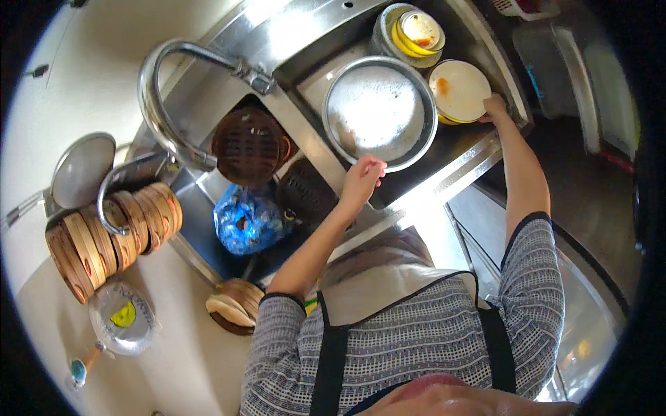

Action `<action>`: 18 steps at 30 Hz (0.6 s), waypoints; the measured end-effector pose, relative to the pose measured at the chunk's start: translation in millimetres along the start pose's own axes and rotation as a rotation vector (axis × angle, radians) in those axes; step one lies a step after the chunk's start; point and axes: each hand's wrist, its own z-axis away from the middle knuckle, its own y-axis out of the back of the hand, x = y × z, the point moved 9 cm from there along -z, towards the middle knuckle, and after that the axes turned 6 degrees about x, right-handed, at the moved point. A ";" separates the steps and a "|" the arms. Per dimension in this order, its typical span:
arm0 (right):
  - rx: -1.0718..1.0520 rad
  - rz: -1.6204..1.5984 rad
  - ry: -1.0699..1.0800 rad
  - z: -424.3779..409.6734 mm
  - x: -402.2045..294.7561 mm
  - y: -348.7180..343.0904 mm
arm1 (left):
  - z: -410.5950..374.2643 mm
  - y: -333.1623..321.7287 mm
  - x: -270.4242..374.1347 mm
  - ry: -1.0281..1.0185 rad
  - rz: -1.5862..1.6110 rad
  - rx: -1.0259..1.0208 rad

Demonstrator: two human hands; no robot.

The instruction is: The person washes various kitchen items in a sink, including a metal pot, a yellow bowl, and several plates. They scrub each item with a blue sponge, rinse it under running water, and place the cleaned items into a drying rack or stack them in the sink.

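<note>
My left hand (366, 176) is at the near rim of a large round metal pan (379, 112), fingers curled; whether it grips the rim I cannot tell. With my right hand (494, 108) I hold the right rim of a white bowl (460, 91) with a yellow outside and an orange food stain. That bowl sits just right of the metal pan, in the right basin of a steel sink. Behind it stands a stack of bowls (416, 34), grey and yellow, the top one soiled with food.
A curved chrome faucet (156, 104) arches over the left basin, which holds brown pans or lids (250, 147) and a blue plastic bag (244, 221). Bamboo steamers (117, 234) lie left of it beside a strainer (85, 169). A steel edge (437, 184) runs before me.
</note>
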 end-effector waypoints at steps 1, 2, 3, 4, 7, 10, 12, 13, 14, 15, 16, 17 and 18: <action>0.014 -0.018 0.038 7.2 -5.0 -5.6 | 2.3 0.9 -3.2 0.014 -0.010 0.021; 0.022 0.031 0.080 12.3 -9.8 -3.6 | 0.1 -2.4 -2.8 -0.004 0.051 0.000; 0.021 0.070 0.123 27.2 -27.2 3.3 | 3.8 -1.6 2.5 0.026 -0.009 0.028; 0.029 0.190 0.162 38.4 -46.7 15.5 | 0.6 -1.6 4.3 -0.003 -0.045 0.032; 0.256 0.535 0.573 48.1 -70.3 48.7 | -2.7 -4.4 -0.7 0.011 -0.093 -0.003; 0.227 0.568 0.662 75.0 -105.3 49.4 | -9.4 -1.9 -7.3 0.024 -0.065 0.006; 0.226 0.725 0.665 107.9 -138.4 51.3 | -10.4 -6.2 -3.3 -0.008 -0.068 0.014; 0.229 0.795 0.699 112.7 -144.6 51.2 | -10.7 -8.0 0.4 -0.023 -0.073 0.010; 0.247 0.824 0.692 111.1 -143.6 59.5 | -12.2 -12.9 3.5 -0.039 -0.077 0.009; 0.254 0.844 0.696 109.0 -145.2 60.0 | -14.1 -15.9 2.7 -0.041 -0.077 -0.007; 0.262 0.863 0.701 106.0 -146.9 61.6 | -16.1 -19.6 1.4 -0.044 -0.076 -0.022; 0.243 0.859 0.699 97.8 -144.0 68.8 | -18.4 -23.4 0.5 -0.047 -0.075 -0.036; 0.217 0.851 0.702 95.0 -144.2 76.7 | -19.0 -26.3 0.4 -0.006 -0.084 -0.069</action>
